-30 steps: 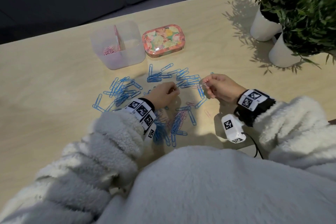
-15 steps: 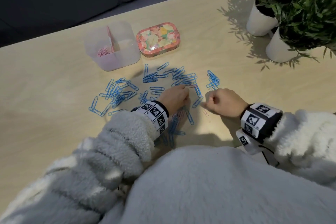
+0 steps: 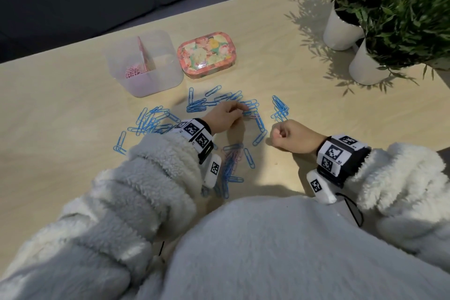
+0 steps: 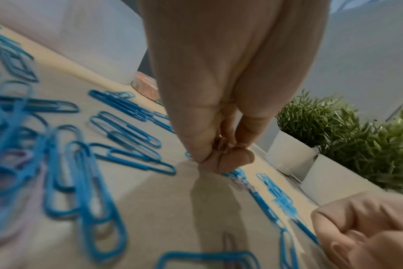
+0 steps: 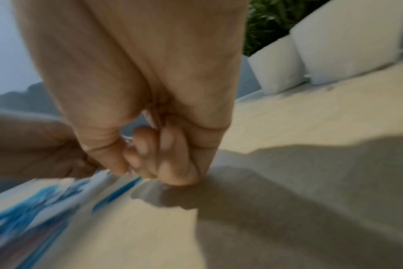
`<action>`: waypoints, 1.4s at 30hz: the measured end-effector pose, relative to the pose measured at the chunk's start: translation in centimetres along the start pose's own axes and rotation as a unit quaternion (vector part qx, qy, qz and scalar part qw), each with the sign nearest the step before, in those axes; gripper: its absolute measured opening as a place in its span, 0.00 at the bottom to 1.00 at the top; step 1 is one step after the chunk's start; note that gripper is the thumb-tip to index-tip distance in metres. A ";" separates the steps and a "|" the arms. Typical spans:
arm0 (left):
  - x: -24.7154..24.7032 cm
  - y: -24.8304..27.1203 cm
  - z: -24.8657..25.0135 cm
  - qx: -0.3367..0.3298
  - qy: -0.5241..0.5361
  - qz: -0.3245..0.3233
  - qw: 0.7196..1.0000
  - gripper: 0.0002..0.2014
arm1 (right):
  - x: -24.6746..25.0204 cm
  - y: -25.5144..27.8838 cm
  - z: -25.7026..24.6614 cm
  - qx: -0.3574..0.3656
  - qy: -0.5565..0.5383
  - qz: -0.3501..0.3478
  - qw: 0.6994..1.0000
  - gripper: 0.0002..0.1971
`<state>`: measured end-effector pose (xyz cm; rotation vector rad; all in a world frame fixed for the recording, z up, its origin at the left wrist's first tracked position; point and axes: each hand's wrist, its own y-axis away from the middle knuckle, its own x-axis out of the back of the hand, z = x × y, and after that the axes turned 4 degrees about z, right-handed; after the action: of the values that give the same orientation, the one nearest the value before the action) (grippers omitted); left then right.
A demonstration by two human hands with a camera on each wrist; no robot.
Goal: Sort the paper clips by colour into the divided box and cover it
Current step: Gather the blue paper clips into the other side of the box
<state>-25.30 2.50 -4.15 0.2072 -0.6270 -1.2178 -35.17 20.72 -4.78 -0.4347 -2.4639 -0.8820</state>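
A translucent divided box (image 3: 159, 80) stands at the back, with pink paper clips (image 3: 132, 72) in its left compartment. Its floral lid (image 3: 207, 53) lies to the right of it. Blue paper clips (image 3: 151, 120) are scattered over the table, and a few pink ones (image 3: 233, 156) lie among them. My left hand (image 3: 237, 111) reaches into the far blue cluster and pinches a pink clip (image 4: 223, 147) in its curled fingers (image 4: 198, 145). My right hand (image 3: 280, 130) rests on the table as a fist, and a pale pink clip (image 5: 151, 116) shows inside its curled fingers (image 5: 173, 163).
Two white pots (image 3: 341, 31) with green plants stand at the back right. A small bunch of blue clips (image 3: 280, 108) lies just beyond my right hand. The table's far edge runs behind the box, and my fleece sleeves cover the near side.
My right hand has come down and back from the blue cluster to rest as a fist on the table. My left hand has moved forward into the far blue clips.
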 end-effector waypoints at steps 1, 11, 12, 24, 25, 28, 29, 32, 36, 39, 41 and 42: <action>-0.2 -0.3 0.4 0.019 0.054 0.000 0.998 0.10 | 0.4 0.1 0.0 -0.016 -0.051 0.001 0.999 0.16; -1.9 -1.8 0.7 -0.126 -0.296 -0.009 0.947 0.06 | 1.1 -0.2 -1.0 -0.054 -0.334 0.030 0.941 0.12; -1.9 -1.8 0.6 -0.129 -0.303 -0.008 0.944 0.06 | 0.9 -0.4 -1.1 -0.046 -0.332 0.018 0.942 0.11; 3.8 3.0 -2.4 -0.040 0.005 0.074 0.996 0.08 | -4.4 -2.8 -5.8 0.142 0.194 -0.012 0.971 0.10; 4.1 3.6 -2.8 -0.026 0.020 0.067 0.997 0.05 | -4.4 -3.0 -6.0 0.142 0.194 -0.014 0.971 0.09; 4.2 4.6 -3.9 0.035 0.074 0.051 0.995 0.06 | -3.9 -3.4 -6.2 0.117 0.137 -0.040 0.983 0.03; 4.2 4.9 -4.0 0.059 0.108 0.049 0.991 0.10 | -3.5 -3.5 -6.2 0.110 0.104 -0.046 0.987 0.02; 3.8 5.6 -3.9 0.089 0.177 0.041 0.979 0.16 | -1.8 -3.9 -5.7 0.095 0.032 0.000 0.995 0.08; 2.9 6.3 -3.9 0.016 -0.021 0.030 0.999 0.05 | -0.8 -2.8 -5.2 0.147 0.174 0.068 0.971 0.11; 2.2 6.6 -4.3 -0.085 -0.232 -0.004 0.969 0.09 | -1.8 -0.9 -5.8 0.181 0.274 0.012 0.945 0.16; 1.7 6.4 -4.6 -0.120 -0.287 -0.009 0.950 0.12 | -2.7 -0.5 -5.9 0.187 0.303 -0.012 0.934 0.17; 1.5 6.4 -4.6 -0.130 -0.300 -0.006 0.945 0.12 | -3.0 -0.4 -6.0 0.190 0.318 -0.017 0.929 0.16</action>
<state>-17.31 2.53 -4.40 -0.4010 -0.9782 -1.3672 -30.85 16.10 -2.58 0.0389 -1.9618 -0.4358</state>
